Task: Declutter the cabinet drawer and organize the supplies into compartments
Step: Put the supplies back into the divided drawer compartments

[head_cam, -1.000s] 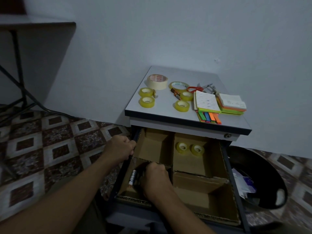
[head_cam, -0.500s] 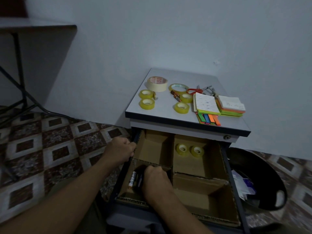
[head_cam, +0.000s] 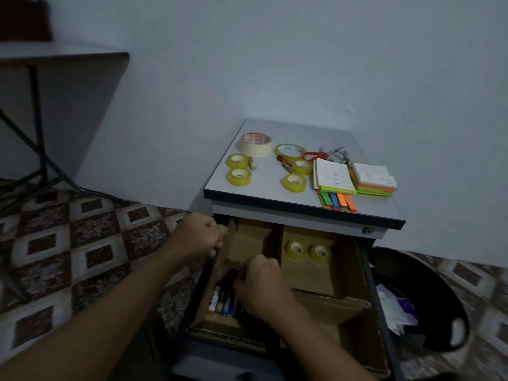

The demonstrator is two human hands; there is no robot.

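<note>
— What are the fingers up to?

— The left hand (head_cam: pixel 196 236) has its fingers (head_cam: pixel 218 239) curled over the left rim of the open dark metal drawer (head_cam: pixel 377 306), gripping it. The right hand (head_cam: pixel 259 284) has its fingers (head_cam: pixel 242 273) bent down into the front-left compartment of the brown cardboard insert (head_cam: pixel 354 342), close to the cross divider. I can't tell from here whether they hold anything.

— And the supplies?

— A bunch of pens and markers (head_cam: pixel 224 301) lies in that front-left compartment, just left of the right hand. Two small yellow rolls of clear tape (head_cam: pixel 295 250) sit in the rear-right one. Up on the grey cabinet top (head_cam: pixel 310 133) are further yellow tape rolls (head_cam: pixel 238 176), a wide cream roll of masking tape (head_cam: pixel 255 144), red-handled scissors (head_cam: pixel 316 155) and stacks of coloured sticky notes (head_cam: pixel 373 180). A black plastic bin (head_cam: pixel 439 312) stands on the floor, right of the drawer.
</note>
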